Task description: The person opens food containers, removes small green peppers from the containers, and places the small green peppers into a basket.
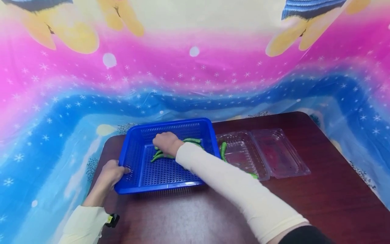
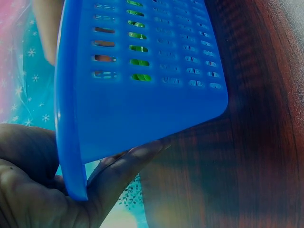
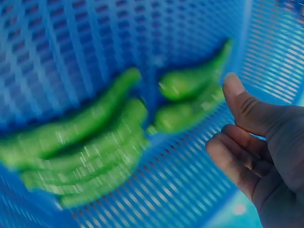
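A blue plastic basket (image 1: 170, 176) with slotted sides sits on the table. At its left end my left hand (image 1: 111, 171) grips the rim; the left wrist view has the thumb and fingers on either side of the basket wall (image 2: 142, 114). Inside lie several long green peppers (image 1: 159, 157), grouped in two bunches. My right hand (image 1: 167, 143) is over them, inside the basket. The right wrist view, slightly blurred, has this hand's thumb and loosely bent fingers (image 3: 232, 159) apart, close beside the ends of two peppers (image 3: 187, 88), with nothing gripped. More peppers (image 3: 80, 137) lie further left there.
A clear plastic box (image 1: 243, 152) stands right of the basket, its lid (image 1: 280, 152) folded out flat to the right. Green peppers (image 1: 223, 151) show in the box, partly behind my right sleeve (image 1: 225, 179). A patterned cloth (image 1: 195, 78) hangs behind the dark wooden table (image 1: 329, 183).
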The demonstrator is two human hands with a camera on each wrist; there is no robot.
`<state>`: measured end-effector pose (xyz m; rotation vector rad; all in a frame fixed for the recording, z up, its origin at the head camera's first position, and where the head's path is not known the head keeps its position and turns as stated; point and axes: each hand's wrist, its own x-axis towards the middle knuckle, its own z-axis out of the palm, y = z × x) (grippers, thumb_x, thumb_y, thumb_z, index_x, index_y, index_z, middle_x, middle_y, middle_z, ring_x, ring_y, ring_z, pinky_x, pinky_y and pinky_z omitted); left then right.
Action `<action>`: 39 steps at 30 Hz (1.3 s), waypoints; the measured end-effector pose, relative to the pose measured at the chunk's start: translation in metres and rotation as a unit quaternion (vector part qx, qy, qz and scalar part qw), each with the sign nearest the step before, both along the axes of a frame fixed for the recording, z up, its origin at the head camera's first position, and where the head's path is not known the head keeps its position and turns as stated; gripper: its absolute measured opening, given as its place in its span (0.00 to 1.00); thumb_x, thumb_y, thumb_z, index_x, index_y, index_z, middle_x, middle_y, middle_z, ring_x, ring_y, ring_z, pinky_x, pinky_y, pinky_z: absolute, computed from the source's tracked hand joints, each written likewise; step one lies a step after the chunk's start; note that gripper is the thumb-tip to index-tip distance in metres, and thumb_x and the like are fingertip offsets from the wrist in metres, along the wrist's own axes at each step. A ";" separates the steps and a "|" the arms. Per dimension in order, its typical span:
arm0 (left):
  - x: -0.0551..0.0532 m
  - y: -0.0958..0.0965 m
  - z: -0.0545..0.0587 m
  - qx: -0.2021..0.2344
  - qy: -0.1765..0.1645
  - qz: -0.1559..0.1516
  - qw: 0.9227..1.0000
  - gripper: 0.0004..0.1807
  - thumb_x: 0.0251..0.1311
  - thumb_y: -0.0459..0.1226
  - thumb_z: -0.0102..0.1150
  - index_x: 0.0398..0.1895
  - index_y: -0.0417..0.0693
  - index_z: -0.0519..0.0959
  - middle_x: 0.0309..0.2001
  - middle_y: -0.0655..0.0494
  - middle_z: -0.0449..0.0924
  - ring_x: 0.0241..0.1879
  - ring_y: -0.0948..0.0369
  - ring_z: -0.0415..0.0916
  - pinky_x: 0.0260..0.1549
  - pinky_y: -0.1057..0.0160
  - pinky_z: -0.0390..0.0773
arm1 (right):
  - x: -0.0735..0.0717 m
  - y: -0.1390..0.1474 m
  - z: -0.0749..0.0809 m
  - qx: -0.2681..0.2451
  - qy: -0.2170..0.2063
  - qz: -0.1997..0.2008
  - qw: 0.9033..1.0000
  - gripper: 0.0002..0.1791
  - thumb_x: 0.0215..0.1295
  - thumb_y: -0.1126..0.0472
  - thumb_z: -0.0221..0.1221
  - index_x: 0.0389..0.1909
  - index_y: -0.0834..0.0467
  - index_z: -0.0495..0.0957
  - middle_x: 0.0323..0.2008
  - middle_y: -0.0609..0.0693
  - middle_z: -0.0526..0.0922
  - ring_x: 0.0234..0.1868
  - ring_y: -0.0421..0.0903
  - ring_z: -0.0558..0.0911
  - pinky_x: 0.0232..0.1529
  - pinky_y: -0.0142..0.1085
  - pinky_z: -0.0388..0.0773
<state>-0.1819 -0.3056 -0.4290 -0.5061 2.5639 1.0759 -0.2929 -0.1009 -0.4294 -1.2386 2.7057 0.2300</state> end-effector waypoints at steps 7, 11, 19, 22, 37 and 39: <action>-0.002 0.000 0.001 0.011 0.009 0.000 1.000 0.23 0.67 0.28 0.55 0.57 0.14 0.66 0.44 0.22 0.80 0.39 0.36 0.86 0.37 0.44 0.89 | -0.008 0.052 0.058 -0.101 -0.022 -0.008 0.995 0.20 0.63 0.54 0.70 0.53 0.57 0.81 0.44 0.47 0.87 0.42 0.41 0.85 0.45 0.27 0.84; -0.002 0.000 0.000 0.014 0.010 0.004 1.000 0.23 0.66 0.28 0.55 0.58 0.14 0.66 0.44 0.22 0.80 0.39 0.36 0.86 0.37 0.44 0.89 | -0.007 0.096 0.079 -0.133 0.000 -0.005 0.991 0.18 0.66 0.51 0.67 0.50 0.58 0.80 0.39 0.47 0.84 0.39 0.41 0.83 0.40 0.28 0.84; 0.000 0.000 0.000 0.023 0.013 0.003 1.000 0.21 0.66 0.27 0.53 0.55 0.15 0.67 0.41 0.24 0.81 0.37 0.38 0.87 0.36 0.45 0.89 | 0.007 0.198 0.076 -0.183 0.069 -0.007 0.981 0.11 0.74 0.52 0.60 0.38 0.57 0.76 0.32 0.47 0.80 0.29 0.42 0.78 0.29 0.35 0.83; 0.000 0.000 0.000 0.025 0.015 0.005 1.000 0.20 0.66 0.27 0.53 0.54 0.15 0.68 0.41 0.25 0.82 0.37 0.38 0.87 0.36 0.44 0.89 | 0.008 0.231 0.068 -0.188 0.094 -0.013 0.978 0.10 0.74 0.55 0.61 0.40 0.59 0.76 0.32 0.49 0.79 0.30 0.44 0.79 0.31 0.39 0.84; 0.000 0.000 -0.002 0.031 0.017 0.013 0.999 0.22 0.66 0.27 0.54 0.56 0.14 0.67 0.41 0.25 0.82 0.35 0.41 0.87 0.36 0.46 0.90 | 0.002 0.284 -0.019 -0.116 0.122 0.108 0.980 0.19 0.57 0.69 0.72 0.50 0.61 0.82 0.49 0.56 0.84 0.49 0.51 0.82 0.49 0.43 0.86; 0.000 0.000 -0.002 0.028 0.016 0.013 0.999 0.22 0.67 0.27 0.54 0.57 0.14 0.67 0.41 0.25 0.82 0.36 0.41 0.87 0.36 0.46 0.90 | 0.002 0.283 -0.028 -0.105 0.116 0.122 0.980 0.20 0.60 0.72 0.69 0.54 0.60 0.83 0.52 0.56 0.84 0.52 0.52 0.82 0.52 0.44 0.86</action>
